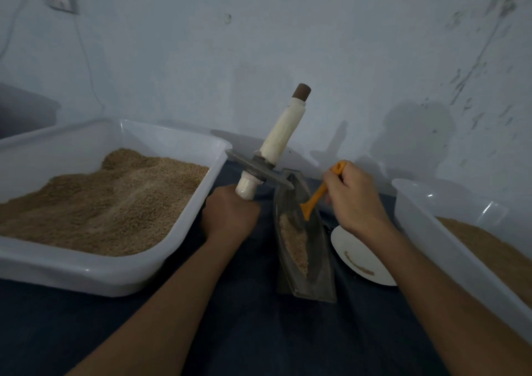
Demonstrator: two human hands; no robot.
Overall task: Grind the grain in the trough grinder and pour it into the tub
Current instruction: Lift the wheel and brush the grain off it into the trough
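Note:
A narrow metal trough grinder (319, 269) stands on the dark cloth in the middle, with a strip of tan ground grain (293, 246) inside. My left hand (229, 215) grips the lower handle of the grinding wheel (259, 169), lifted out of the trough and tilted so its cream-wrapped axle points up toward the wall. My right hand (352, 197) holds an orange brush (315, 195) by its handle, its head down in the trough's far end. A white tub (86, 272) heaped with ground grain lies at the left.
A second translucent tub (449, 240) with grain sits at the right edge. A white plate (357, 257) with a few grains lies between it and the trough. The wall stands close behind. Dark cloth (244, 332) covers the surface in front.

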